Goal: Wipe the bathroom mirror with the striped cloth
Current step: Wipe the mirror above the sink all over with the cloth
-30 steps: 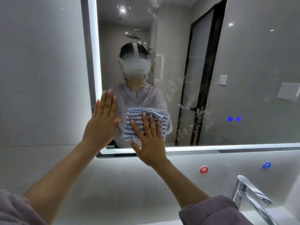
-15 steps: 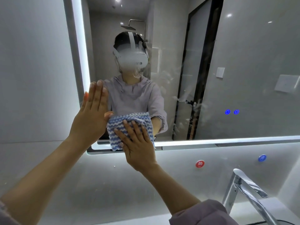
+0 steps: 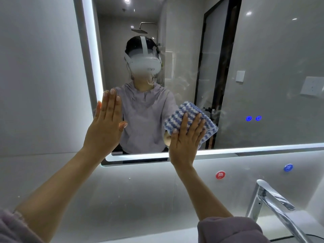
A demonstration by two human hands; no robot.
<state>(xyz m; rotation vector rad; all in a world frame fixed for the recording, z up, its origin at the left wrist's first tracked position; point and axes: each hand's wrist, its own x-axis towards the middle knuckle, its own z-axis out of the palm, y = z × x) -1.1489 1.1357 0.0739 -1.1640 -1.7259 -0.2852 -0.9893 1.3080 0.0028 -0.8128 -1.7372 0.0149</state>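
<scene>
1. Right hand (image 3: pixel 185 137) lies flat, fingers spread, palm pressing the striped cloth (image 3: pixel 190 118) against the mirror (image 3: pixel 263 67). No clench around it; the cloth is pinned under the open palm and fingers rather than gripped in a fist.
2. Cloth: blue and white wavy stripes, folded into a thick pad, tilted so one corner points up. It sits on the lower part of the glass, just above the lit bottom edge, right of the reflected torso. Its upper and right edges stick out past the fingertips.
3. Left hand (image 3: pixel 107 123) is open and holds nothing. Fingers together and pointing up, thumb out to the right, palm flat against the glass near the mirror's left edge. The two hands are apart, with the reflected torso between them.
4. Both forearms are bare; mauve sleeves (image 3: pixel 228 230) are pushed up near the elbows at the bottom of the view.
5. Mirror has a glowing strip along its left and bottom edges. Hazy smears show on the glass above and to the right of the cloth. Two small blue touch icons (image 3: pixel 253 118) glow on the right part of the glass.
6. Below the mirror, on the grey wall: a red round sticker (image 3: pixel 220 175) and a blue round sticker (image 3: pixel 288 167).
7. Chrome faucet (image 3: pixel 273 207) stands at lower right.
</scene>
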